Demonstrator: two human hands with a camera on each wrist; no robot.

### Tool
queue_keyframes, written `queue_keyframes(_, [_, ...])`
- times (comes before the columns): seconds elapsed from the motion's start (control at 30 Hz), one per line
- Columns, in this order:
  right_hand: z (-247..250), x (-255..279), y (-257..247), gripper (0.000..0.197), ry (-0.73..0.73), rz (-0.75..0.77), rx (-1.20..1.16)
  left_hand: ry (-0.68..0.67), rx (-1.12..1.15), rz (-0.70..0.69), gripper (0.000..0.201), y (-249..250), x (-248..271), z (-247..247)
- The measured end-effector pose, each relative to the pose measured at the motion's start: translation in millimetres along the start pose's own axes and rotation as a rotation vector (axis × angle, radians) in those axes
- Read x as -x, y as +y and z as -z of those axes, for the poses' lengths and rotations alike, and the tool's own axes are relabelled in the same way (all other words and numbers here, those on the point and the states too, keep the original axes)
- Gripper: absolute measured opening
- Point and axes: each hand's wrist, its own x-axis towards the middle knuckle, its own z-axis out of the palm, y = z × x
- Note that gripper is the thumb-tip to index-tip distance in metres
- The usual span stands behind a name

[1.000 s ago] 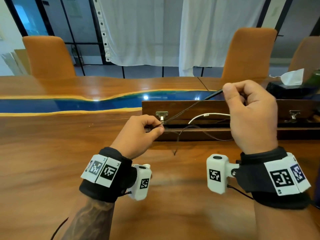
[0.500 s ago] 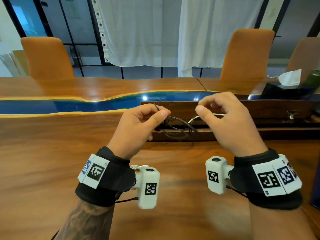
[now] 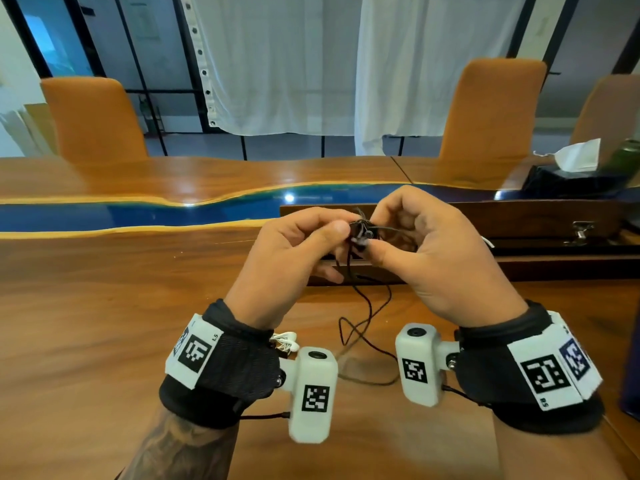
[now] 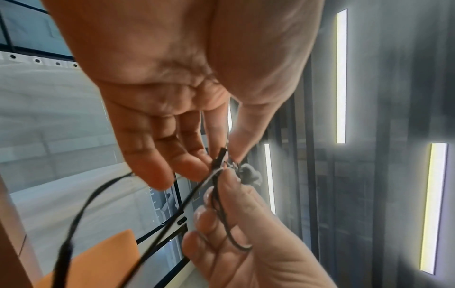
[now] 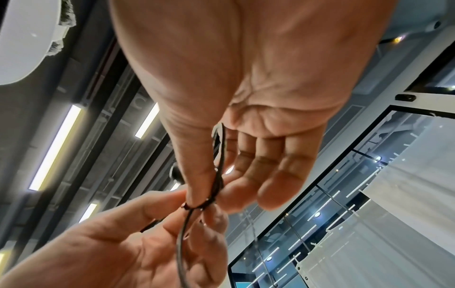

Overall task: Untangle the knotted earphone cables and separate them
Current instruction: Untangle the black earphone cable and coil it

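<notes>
**Both hands closed in on the knot**

Since 0.5 s ago the 2 hands have drawn together, so the loose loops that hung between them are now gathered into 1 small dark knot (image 3: 360, 227) held above the table's near half. That knot of black earphone cable sits between the fingertips of both hands, with a bit of white showing at its lower edge. From it the black cable (image 3: 367, 320) drops down and trails in loose curves on the wooden table (image 3: 104, 323) between the 2 wrist cameras.

The left hand (image 3: 294, 258) pinches the knot from the left with thumb and forefinger, its other fingers curled below. In the left wrist view the same pinch shows on a black strand (image 4: 219, 157), with 1 cable running off toward the lower left. The right hand (image 3: 433, 251) pinches the knot from the right, thumb underneath and forefinger bent over the top; in the right wrist view a strand is looped round its thumb tip (image 5: 197, 194).

A white earphone bundle (image 3: 285, 342) lies on the table just beside the left wrist strap. Behind the hands stands an open wooden box (image 3: 519, 220), a blue resin strip (image 3: 121, 213) runs across the table, and 2 orange chairs (image 3: 93, 119) stand beyond.
</notes>
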Motion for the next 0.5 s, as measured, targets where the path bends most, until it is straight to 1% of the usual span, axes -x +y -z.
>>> queue_keyframes(0.1, [-1, 0, 1, 0.028, 0.002, 0.013, 0.074, -0.025, -0.11, -0.039, 0.018, -1, 0, 1])
queue_keyframes(0.2, [-2, 0, 2, 0.031, 0.011, 0.034, 0.137, 0.017, -0.228, -0.114, 0.012, 0, 0, 2])
queue_keyframes(0.3, [-5, 0, 1, 0.033, 0.007, 0.047, 0.142, 0.033, -0.318, -0.186, 0.019, 2, 0, 3])
queue_keyframes(0.4, [-8, -2, 2, 0.026, 0.003, 0.036, 0.071, 0.01, -0.294, -0.163, 0.017, 6, 1, 2])
queue_keyframes(0.43, [-8, -2, 1, 0.026, -0.005, 0.022, 0.034, 0.003, -0.299, -0.156, 0.015, 7, 1, 2])
queue_keyframes(0.47, [-8, -1, 1, 0.031, -0.014, 0.02, 0.024, -0.008, -0.309, -0.159, 0.013, 8, 2, 3])
queue_keyframes(0.5, [-7, -1, 0, 0.032, -0.025, 0.029, 0.047, -0.027, -0.315, -0.167, 0.013, 9, 2, 3])
